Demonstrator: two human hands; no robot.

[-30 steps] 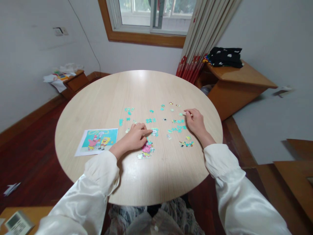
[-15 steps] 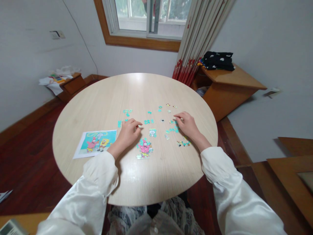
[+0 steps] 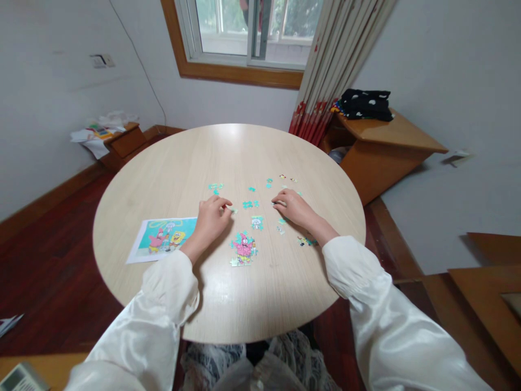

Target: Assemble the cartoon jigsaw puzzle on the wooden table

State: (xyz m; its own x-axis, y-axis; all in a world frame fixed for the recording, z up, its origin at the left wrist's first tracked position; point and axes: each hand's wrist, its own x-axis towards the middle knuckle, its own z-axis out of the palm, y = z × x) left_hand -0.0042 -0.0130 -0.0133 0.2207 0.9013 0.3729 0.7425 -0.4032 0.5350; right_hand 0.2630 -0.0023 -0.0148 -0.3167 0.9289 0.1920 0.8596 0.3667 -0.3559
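Table (image 3: 228,157): round, pale wood grain, placed below a window (image 3: 228,27) in a white-walled room.
Left hand (image 3: 211,217): near the table centre, fingers curled, thumb and forefinger pinched on a pale piece (image 3: 233,209).
Right hand (image 3: 295,209): right of centre, fingers curled down, tips on the table among teal pieces; grip could not be determined.
Assembled cluster (image 3: 244,248): pink figure, between both wrists toward the near edge, clear of both hands.
Loose pieces (image 3: 251,205): teal, scattered between and beyond the hands; several partly covered by the right wrist.
Reference picture (image 3: 163,239): flat near the left edge, just beside the left wrist.
Cabinet (image 3: 391,141): beyond the right edge, carrying a black spotted cloth (image 3: 364,104).
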